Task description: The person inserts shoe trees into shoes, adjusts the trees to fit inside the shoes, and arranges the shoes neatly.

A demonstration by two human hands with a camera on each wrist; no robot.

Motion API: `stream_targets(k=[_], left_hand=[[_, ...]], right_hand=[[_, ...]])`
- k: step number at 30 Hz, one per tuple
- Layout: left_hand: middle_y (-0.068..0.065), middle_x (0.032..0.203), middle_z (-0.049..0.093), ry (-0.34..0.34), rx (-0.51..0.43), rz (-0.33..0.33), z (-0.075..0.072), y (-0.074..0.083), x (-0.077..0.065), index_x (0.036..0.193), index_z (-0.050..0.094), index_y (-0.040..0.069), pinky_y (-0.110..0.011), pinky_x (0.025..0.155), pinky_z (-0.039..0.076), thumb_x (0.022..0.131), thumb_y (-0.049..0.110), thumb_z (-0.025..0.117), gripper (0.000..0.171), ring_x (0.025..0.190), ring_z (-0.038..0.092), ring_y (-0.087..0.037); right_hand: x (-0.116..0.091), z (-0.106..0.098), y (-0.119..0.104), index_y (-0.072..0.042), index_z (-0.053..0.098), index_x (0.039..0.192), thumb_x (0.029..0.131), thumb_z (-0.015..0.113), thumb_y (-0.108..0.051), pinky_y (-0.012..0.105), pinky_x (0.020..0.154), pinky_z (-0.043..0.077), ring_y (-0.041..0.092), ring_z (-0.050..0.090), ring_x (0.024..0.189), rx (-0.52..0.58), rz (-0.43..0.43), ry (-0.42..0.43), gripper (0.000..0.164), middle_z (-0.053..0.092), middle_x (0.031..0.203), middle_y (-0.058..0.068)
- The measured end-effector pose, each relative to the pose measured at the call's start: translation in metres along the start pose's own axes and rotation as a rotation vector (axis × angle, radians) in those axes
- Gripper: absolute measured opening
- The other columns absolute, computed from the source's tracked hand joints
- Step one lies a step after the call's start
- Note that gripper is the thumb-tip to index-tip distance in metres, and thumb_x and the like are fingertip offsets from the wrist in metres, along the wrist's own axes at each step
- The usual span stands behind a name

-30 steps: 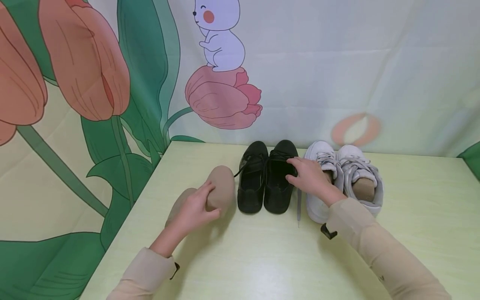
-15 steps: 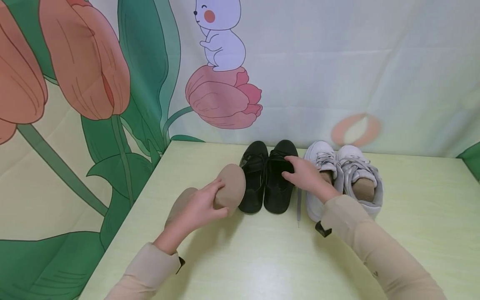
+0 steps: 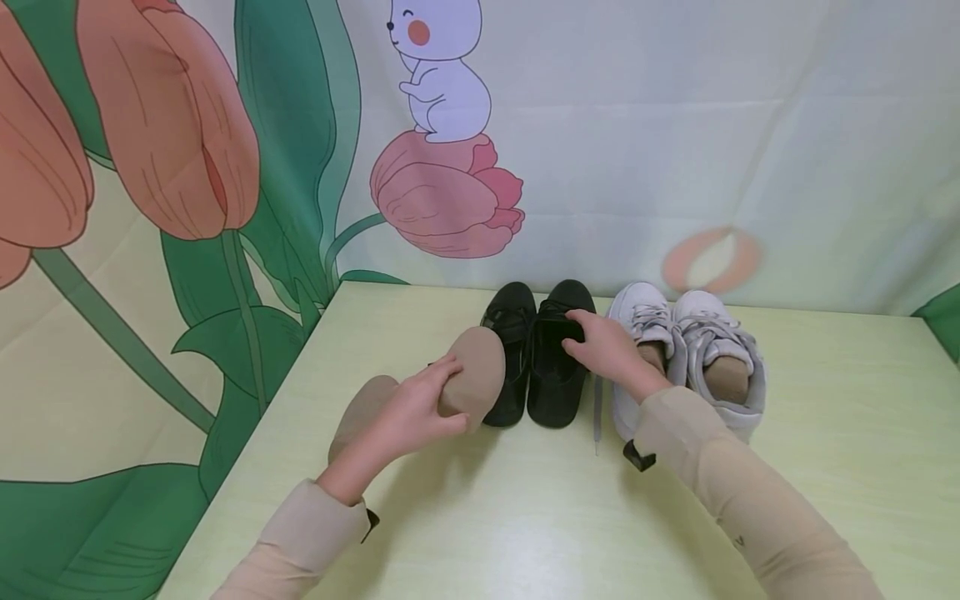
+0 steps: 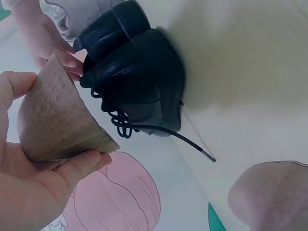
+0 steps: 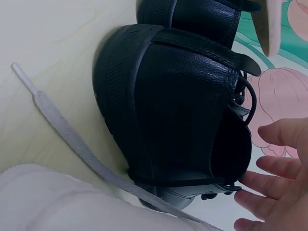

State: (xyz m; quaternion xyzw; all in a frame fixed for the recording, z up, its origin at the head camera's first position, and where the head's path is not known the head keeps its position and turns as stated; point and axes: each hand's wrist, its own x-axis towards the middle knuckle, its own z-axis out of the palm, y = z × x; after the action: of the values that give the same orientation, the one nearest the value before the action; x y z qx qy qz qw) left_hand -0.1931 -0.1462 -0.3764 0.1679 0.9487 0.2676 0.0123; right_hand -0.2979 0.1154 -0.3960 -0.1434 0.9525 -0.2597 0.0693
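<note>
My left hand [image 3: 416, 412] grips a tan moulded-paper shoe insert [image 4: 57, 115] between thumb and fingers, holding it above the table beside the black shoes. In the head view the insert overlaps the left black shoe [image 3: 512, 333]. My right hand [image 3: 606, 346] is at the opening of the right black shoe [image 3: 553, 400]. In the right wrist view its fingers are spread and loosely bent, fingertips right at the tongue edge, with the thumb apart. A second tan insert [image 3: 362, 412] lies on the table, partly hidden behind my left hand.
Right of the black shoes stands a pair of white lace-up sneakers [image 3: 701, 304] with tan inserts [image 3: 726, 379] inside. A grey lace [image 3: 597, 417] trails from them onto the pale table [image 3: 540, 517]. A printed cloth [image 3: 600, 167] hangs behind the table.
My left hand has moved right with the shoe insert, from beside the left black shoe to overlapping it. My right hand has shifted slightly left over the right shoe's opening.
</note>
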Motion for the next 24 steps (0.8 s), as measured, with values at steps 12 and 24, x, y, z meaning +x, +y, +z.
stream_targets(k=[12,24], left_hand=[[-0.013,0.141,0.037,-0.041,-0.001,0.059,0.001,0.020,0.011,0.128,0.045,0.004,-0.038,0.093,0.043,0.070,0.024,0.062,0.063,0.123,0.044,-0.025],[-0.012,0.138,0.041,-0.052,0.010,0.113,0.005,0.031,0.017,0.126,0.046,0.004,-0.038,0.095,0.040,0.070,0.024,0.062,0.062,0.124,0.044,-0.025]], right_hand=[[0.011,0.008,-0.003,-0.012,0.050,0.126,0.087,0.054,-0.022,0.034,0.061,0.043,0.029,0.059,0.090,-0.022,0.057,0.119,0.040,0.055,0.124,0.012],[0.015,0.009,-0.001,-0.012,0.051,0.124,0.087,0.054,-0.022,0.038,0.070,0.045,0.030,0.059,0.090,0.001,0.063,0.125,0.038,0.057,0.120,0.013]])
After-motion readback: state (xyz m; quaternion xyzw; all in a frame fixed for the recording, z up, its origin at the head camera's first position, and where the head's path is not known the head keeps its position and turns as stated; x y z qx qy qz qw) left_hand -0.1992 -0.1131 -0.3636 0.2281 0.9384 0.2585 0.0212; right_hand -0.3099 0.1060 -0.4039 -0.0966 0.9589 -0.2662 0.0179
